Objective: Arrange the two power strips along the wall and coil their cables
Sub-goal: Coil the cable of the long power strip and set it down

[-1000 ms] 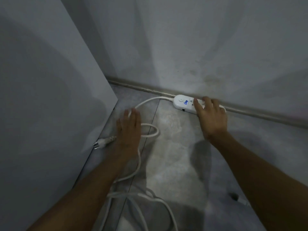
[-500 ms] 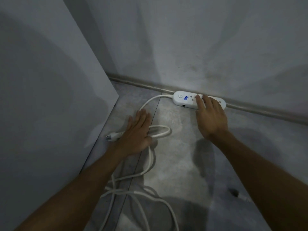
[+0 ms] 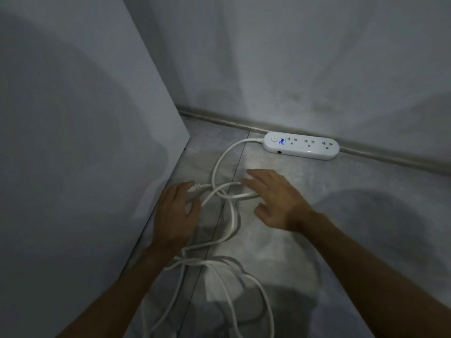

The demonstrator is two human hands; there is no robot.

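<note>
Power strip [image 3: 301, 145] against grey wall [image 3: 305, 57]

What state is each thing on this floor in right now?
power strip: lying flat against the wall's base, nothing plugged into its three sockets.
cable: loose, looped and crossing itself, not coiled.
plug: unplugged, lying on the floor by the left fingertips.
left hand: fingers loosely curled over the cable, grip unclear.
right hand: open, fingers spread over the loop.

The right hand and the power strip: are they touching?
Apart. The head view shows bare floor between the right hand and the power strip by the wall.
</note>
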